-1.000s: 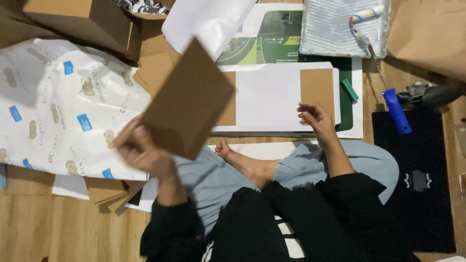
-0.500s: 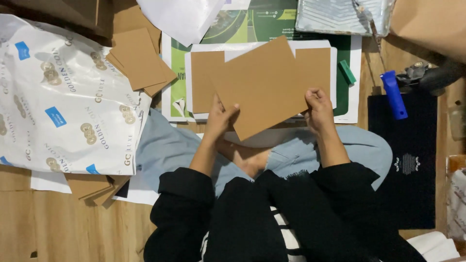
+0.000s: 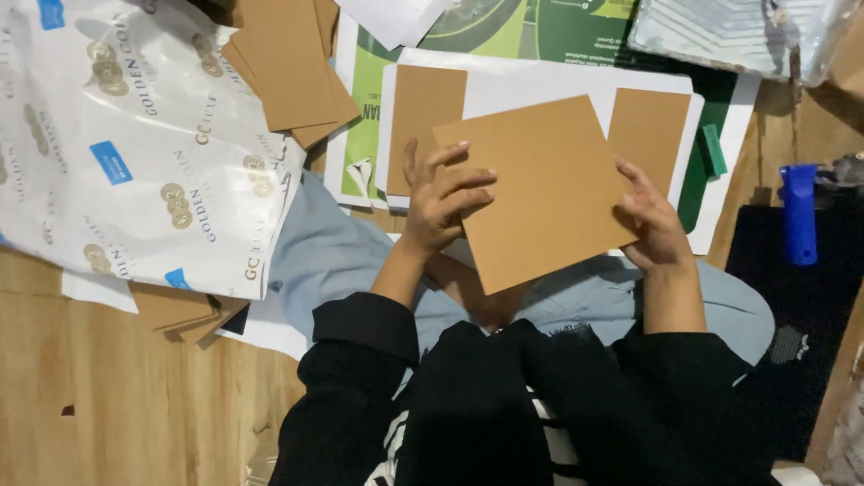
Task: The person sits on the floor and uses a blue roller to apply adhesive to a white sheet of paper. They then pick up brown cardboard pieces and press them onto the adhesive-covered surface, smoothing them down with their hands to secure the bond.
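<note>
Since half a second ago, you have kept both hands on the flat brown square cardboard sheet, and your view has come closer to it.

Nearest to you are your black sleeves and your light blue trousers, as you sit on the wooden floor. Just above your lap, your left hand lies on the sheet's left edge, with its fingers spread over the top and the edge pinched under them. Your right hand pinches the sheet's right edge, with the fingers curled over it. The sheet is tilted and held between your two hands.

Under the sheet lies a white flat board with two brown cardboard panels on it, one at each side. The board rests on a green printed poster.

To your left lies a big white printed plastic bag, and a pile of brown cardboard pieces sits just beside it. To your right, a blue plastic handle lies near a dark mat.
</note>
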